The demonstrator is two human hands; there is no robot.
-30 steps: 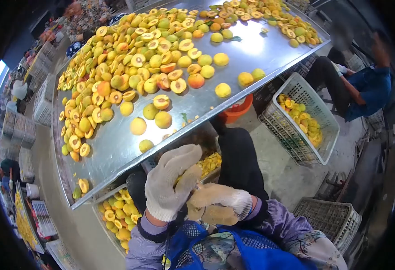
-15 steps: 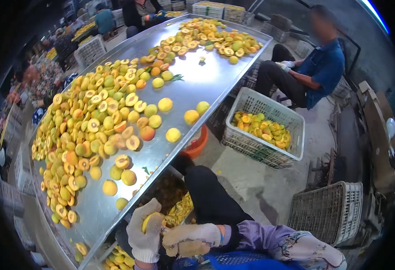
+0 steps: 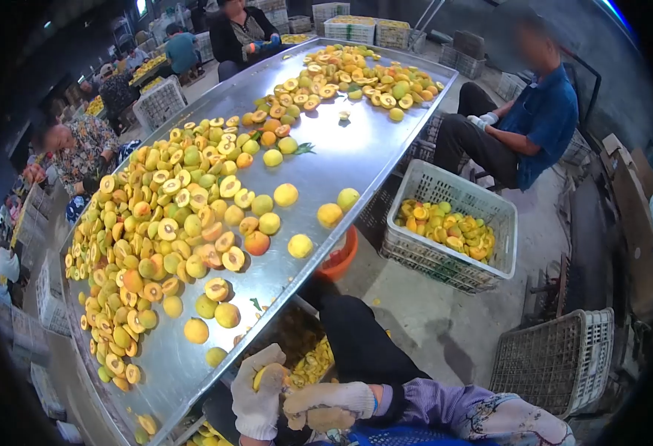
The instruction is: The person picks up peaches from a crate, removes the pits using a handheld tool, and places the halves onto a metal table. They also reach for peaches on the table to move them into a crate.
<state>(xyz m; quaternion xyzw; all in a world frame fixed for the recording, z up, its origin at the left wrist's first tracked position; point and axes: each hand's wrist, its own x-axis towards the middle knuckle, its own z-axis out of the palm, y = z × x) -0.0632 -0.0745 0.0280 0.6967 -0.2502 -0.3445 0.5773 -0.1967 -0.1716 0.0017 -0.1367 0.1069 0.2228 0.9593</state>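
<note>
Left hand: the left hand, in a pale knitted glove, has its fingers closed around a yellow peach piece, low in front of the body and just beyond the near edge of the worktop
Right hand: the right hand, also gloved, is curled close beside that piece; whether its fingers grip anything is hidden, so I cannot tell
Halved peaches: many cut peaches lie mixed through the large heap on the left of the worktop, a good share with the cut face up and the stone still in the flesh; a smaller heap sits toward the far end
Whole peaches: several uncut-looking peaches lie loose near the long edge, others among the heaps
Loose pieces: yellow peach pieces are gathered below and beyond the hands, beside the dark-clad leg
Grey crate: to the right of the worktop, the grey crate is partly filled with peach pieces, near a seated person in a blue shirt
Orange bucket: the orange bucket is partly hidden by the worktop edge
How far along: well under way, I judge, with much fruit opened, yet plenty remains on the worktop
</note>
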